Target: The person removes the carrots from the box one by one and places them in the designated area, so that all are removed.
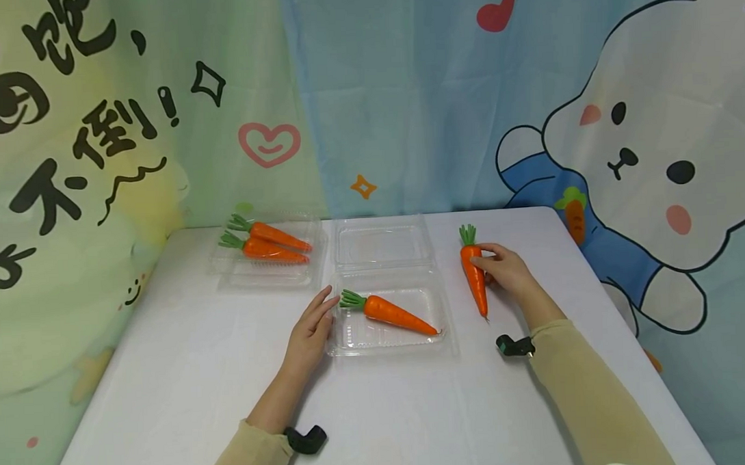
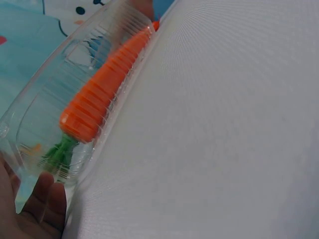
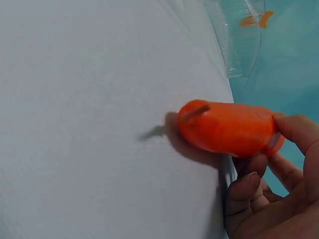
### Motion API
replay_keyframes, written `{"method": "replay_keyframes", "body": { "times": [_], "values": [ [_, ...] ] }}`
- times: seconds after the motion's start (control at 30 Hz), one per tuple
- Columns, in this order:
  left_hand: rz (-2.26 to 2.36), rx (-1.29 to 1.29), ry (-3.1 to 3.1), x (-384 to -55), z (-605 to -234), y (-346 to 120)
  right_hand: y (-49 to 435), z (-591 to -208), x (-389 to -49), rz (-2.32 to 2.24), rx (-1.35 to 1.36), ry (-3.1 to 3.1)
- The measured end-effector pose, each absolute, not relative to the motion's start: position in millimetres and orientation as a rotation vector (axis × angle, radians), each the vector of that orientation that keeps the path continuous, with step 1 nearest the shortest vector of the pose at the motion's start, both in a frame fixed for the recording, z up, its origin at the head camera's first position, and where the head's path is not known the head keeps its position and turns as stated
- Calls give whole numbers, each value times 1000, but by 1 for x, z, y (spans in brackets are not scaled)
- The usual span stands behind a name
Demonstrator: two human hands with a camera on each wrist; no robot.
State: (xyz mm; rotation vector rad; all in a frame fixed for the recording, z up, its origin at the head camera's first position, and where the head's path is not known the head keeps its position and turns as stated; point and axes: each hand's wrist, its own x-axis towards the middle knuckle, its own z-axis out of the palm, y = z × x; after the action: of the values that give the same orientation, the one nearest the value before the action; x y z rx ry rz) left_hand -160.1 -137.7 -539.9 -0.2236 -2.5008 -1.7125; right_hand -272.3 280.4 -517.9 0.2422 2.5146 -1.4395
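My right hand point(image 1: 503, 265) pinches an orange carrot point(image 1: 475, 277) with a green top, to the right of an opened clear plastic box point(image 1: 351, 339). In the right wrist view the thumb and fingers grip this carrot point(image 3: 227, 128) near its thick end, and its tip casts a shadow on the cloth. Inside the box's base lies another carrot point(image 1: 396, 315), its green top toward the left. My left hand point(image 1: 310, 334) rests at the box's left side with fingers extended. From the left wrist, the boxed carrot point(image 2: 102, 89) shows through the ribbed wall, fingertips beside its leaves.
A second clear box point(image 1: 238, 275) at the back left contains two carrots point(image 1: 274, 249). The opened box's lid point(image 1: 382, 242) lies folded back toward the curtain point(image 1: 405, 108). A white cloth covers the table point(image 1: 391, 416).
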Motion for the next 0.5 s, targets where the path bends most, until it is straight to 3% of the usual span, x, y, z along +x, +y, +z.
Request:
{"method": "replay_keyframes", "body": {
  "times": [0.5],
  "values": [
    [-1740,-240,-2503,-162,-546,-142,280,-525,-277,-1387,238,2531]
  ]
}}
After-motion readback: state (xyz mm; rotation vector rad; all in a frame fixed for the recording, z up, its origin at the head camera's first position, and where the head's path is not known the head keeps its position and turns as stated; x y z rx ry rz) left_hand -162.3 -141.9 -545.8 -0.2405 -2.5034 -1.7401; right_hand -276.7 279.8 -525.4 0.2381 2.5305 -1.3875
